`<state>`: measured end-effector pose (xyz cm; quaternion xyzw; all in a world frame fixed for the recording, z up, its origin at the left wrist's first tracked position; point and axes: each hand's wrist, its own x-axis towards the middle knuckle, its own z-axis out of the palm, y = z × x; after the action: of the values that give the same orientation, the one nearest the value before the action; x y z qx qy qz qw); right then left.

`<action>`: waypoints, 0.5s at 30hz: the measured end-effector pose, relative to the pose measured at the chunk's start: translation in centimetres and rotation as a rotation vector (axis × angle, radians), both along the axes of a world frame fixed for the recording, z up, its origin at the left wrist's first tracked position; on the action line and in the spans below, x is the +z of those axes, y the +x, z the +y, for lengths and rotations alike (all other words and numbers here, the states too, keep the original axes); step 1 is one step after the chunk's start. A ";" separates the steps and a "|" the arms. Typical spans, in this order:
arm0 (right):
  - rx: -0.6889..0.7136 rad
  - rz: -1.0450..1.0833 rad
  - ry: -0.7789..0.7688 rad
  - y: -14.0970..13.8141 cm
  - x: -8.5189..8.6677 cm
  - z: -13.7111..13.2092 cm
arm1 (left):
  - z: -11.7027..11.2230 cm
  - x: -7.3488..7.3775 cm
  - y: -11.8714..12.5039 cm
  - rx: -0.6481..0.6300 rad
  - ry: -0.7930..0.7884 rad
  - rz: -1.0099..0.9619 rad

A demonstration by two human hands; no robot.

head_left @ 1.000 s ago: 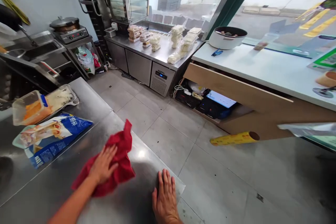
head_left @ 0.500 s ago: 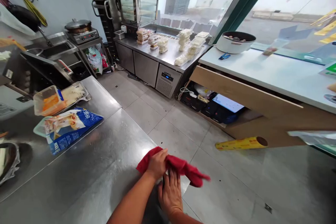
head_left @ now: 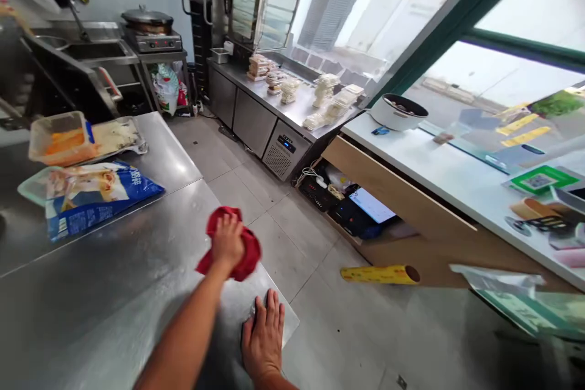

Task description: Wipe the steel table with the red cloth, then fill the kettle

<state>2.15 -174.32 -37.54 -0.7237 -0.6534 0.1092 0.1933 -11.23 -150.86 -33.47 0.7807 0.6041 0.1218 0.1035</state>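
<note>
My left hand (head_left: 227, 241) presses a bunched red cloth (head_left: 249, 253) onto the steel table (head_left: 150, 280), close to its long edge. The fingers lie over the cloth, which spreads out on both sides of the hand. Near the table's corner my right hand (head_left: 264, 338) rests flat on the metal, fingers stretched out and nothing in it. A bare stretch of steel separates it from the cloth. Further left on the table lies a blue printed food bag (head_left: 105, 192), partly over a pale green lid. Behind it stands a clear tub (head_left: 57, 137) of orange food beside a tray (head_left: 119, 136) of pale food.
Grey floor tiles (head_left: 233, 161) separate the table from a steel counter (head_left: 251, 113) with stacked food packs. At right, a white counter (head_left: 450, 164) carries a white pot (head_left: 397, 113). A yellow roll (head_left: 379, 275) lies on the floor below it.
My left hand has slid the cloth forward and left along the table edge, away from my right hand. The right hand stays flat by the corner. My view has tilted.
</note>
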 end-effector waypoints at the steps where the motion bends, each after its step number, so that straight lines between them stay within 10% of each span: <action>1: -0.001 -0.012 0.007 -0.1 -0.1 -0.1 | -1.9 -0.1 3.7 -0.043 -0.032 -0.034; 3: -0.001 -0.031 0.023 -0.4 0.0 -0.1 | -5.9 0.0 7.8 -0.127 -0.077 -0.124; 6: 0.017 -0.060 0.017 -1.2 1.1 0.1 | -10.6 1.0 4.9 -0.082 -0.066 -0.165; 11: 0.023 -0.063 -0.044 -2.4 3.4 -0.1 | -20.6 5.1 -14.2 0.250 0.044 0.122; 15: 0.033 -0.025 -0.046 -2.2 3.8 -0.8 | -36.0 8.5 -29.3 0.553 0.130 0.233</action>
<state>-0.09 -175.13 -33.75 -0.7184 -0.6650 0.1182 0.1665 -40.56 -186.83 -24.93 0.6005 0.7923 0.0935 -0.0538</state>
